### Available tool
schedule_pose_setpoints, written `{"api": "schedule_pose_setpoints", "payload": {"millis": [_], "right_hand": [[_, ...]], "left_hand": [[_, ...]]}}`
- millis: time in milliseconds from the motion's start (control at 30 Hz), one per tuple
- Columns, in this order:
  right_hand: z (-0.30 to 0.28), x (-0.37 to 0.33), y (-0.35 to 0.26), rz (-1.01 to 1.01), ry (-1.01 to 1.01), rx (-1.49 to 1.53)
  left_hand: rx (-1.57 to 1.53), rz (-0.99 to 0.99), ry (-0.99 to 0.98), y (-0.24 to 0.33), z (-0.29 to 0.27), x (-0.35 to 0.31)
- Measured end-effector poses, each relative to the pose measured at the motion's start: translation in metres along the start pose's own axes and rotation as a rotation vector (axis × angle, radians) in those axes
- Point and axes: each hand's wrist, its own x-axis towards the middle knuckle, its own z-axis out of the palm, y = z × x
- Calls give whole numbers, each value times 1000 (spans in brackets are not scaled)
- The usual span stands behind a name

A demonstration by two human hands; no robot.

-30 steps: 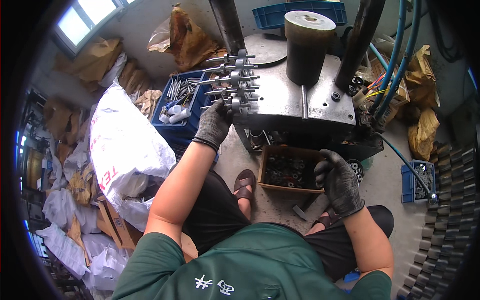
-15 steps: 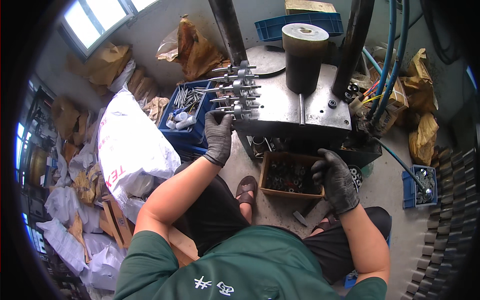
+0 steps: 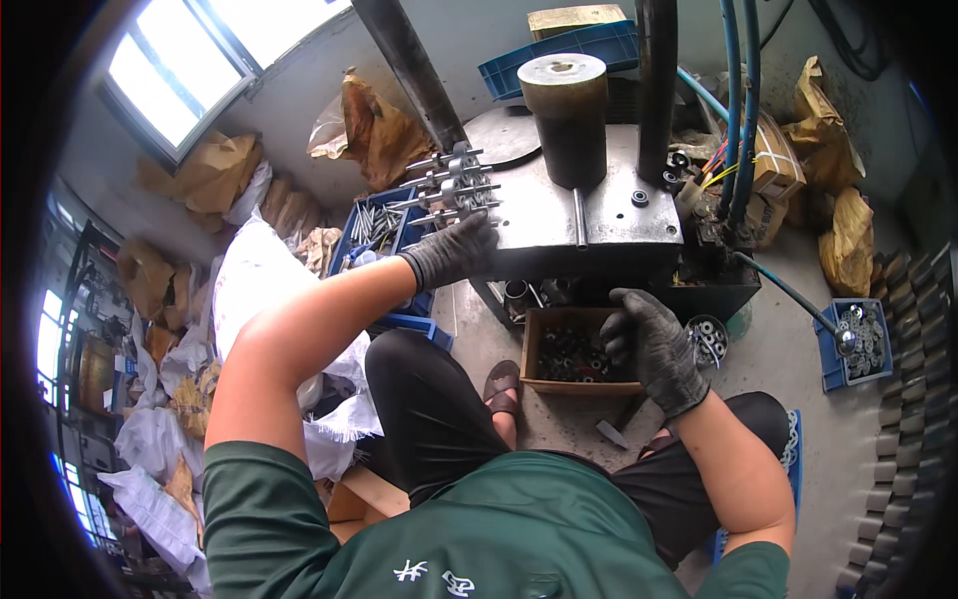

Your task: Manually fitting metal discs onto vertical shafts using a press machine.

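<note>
My left hand (image 3: pixel 454 252), in a dark glove, is at the near left corner of the steel press block (image 3: pixel 629 222). Its fingers bend over the closest piece in a row of metal shafts with bearings (image 3: pixel 461 190); the hand hides most of that piece. Several more shafts lie side by side behind it, their thin ends pointing left past the block's edge. My gloved right hand (image 3: pixel 663 357) hovers by the right edge of a wooden box (image 3: pixel 584 386) of small dark parts. Its fingers are loosely curled, thumb apart, with nothing seen in them.
A thick steel ram (image 3: pixel 565 125) and a thin rod (image 3: pixel 580 220) rise mid-block. A small bearing (image 3: pixel 640 198) lies at right. Left is a blue crate (image 3: pixel 344 245) of shafts; right, a round tin (image 3: pixel 707 339) of rings and a blue bin (image 3: pixel 856 344). A hammer (image 3: pixel 612 432) rests on the floor.
My left hand has shifted from the block's front corner over the closest shaft, its forearm now slanting more across. The whole view has tilted a little. My right hand stays by the wooden box.
</note>
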Motion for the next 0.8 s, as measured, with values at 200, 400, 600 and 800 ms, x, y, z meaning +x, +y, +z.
{"api": "schedule_pose_setpoints", "payload": {"millis": [200,400,600,800], "right_hand": [[-2,-5,-6,-21,-37,-18],[1,-9,-15,-7,-33,-54],[-1,-7,-12,-34,-47,-48],[-3,-9,-14,-64,-71,-43]], "left_hand": [[-105,50,72,-19,-3,1],[-258,32,-109,-21,-19,19],[-213,72,90,-22,-2,17],[-190,77,71,-27,-12,12]]}}
